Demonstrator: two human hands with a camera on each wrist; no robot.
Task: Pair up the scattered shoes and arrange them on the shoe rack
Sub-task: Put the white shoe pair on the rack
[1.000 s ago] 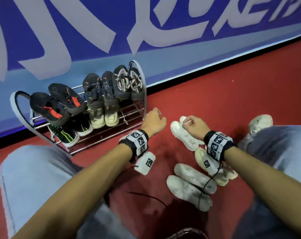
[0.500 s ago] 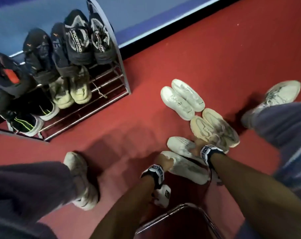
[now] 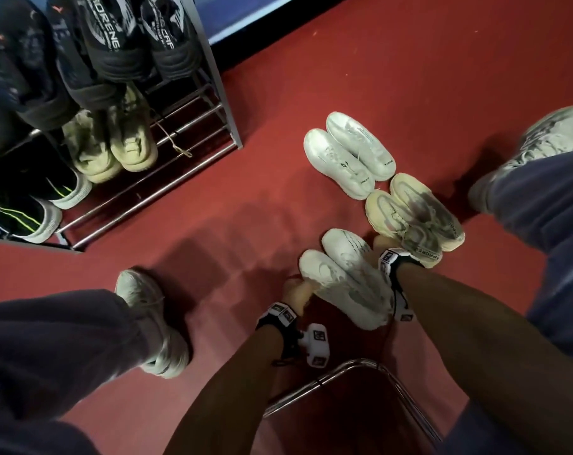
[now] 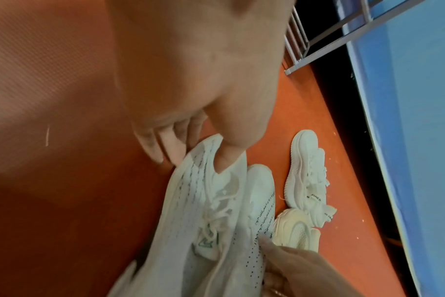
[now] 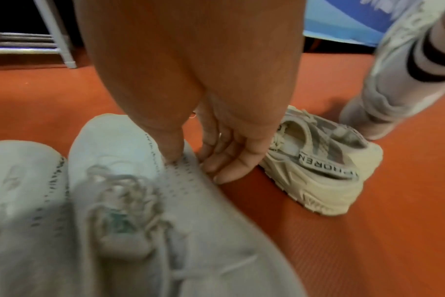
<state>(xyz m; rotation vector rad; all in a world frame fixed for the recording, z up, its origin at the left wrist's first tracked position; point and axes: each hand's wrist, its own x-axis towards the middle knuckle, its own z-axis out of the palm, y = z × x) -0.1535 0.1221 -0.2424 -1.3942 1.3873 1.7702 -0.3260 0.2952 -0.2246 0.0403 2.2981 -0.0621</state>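
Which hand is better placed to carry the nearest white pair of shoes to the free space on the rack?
Left, probably. The left hand already pinches the toe of the nearer white shoe, and the shoe rack stands on that side. The right hand holds the other white shoe, farther from the rack.

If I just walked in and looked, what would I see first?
Probably the two hands, the left hand and right hand, each holding one of the white shoes nearest the person on the red floor. Beyond them sit another white pair and a beige pair. At the upper left, the shoe rack already holds dark shoes on top and beige and black ones below.
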